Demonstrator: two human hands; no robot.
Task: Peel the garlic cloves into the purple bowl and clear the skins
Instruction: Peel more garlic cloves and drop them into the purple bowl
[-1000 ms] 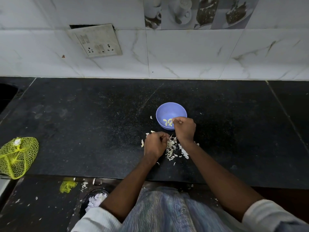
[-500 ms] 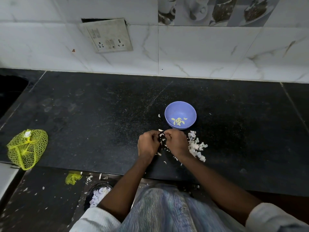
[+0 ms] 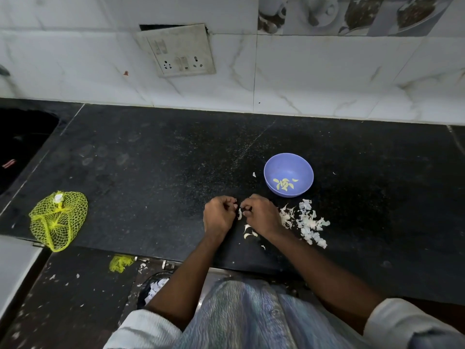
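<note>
Near the desk (image 3: pixel 151 172) edge, left hand (image 3: pixel 218 217) and right hand (image 3: pixel 261 216) meet with curled fingers, each grip pinching one garlic clove (image 3: pixel 239 213) between them; loose skins (image 3: pixel 305 224) lie just right; beyond, purple bowl (image 3: pixel 288 174) holds peeled cloves (image 3: pixel 284 184).

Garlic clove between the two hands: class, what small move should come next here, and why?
Probably finish stripping the skin, then drop the clove into the purple bowl. Both the left hand and the right hand pinch a small piece between them with white skin hanging from it. The bowl already holds peeled cloves, and a pile of skins lies beside the right hand.
</note>
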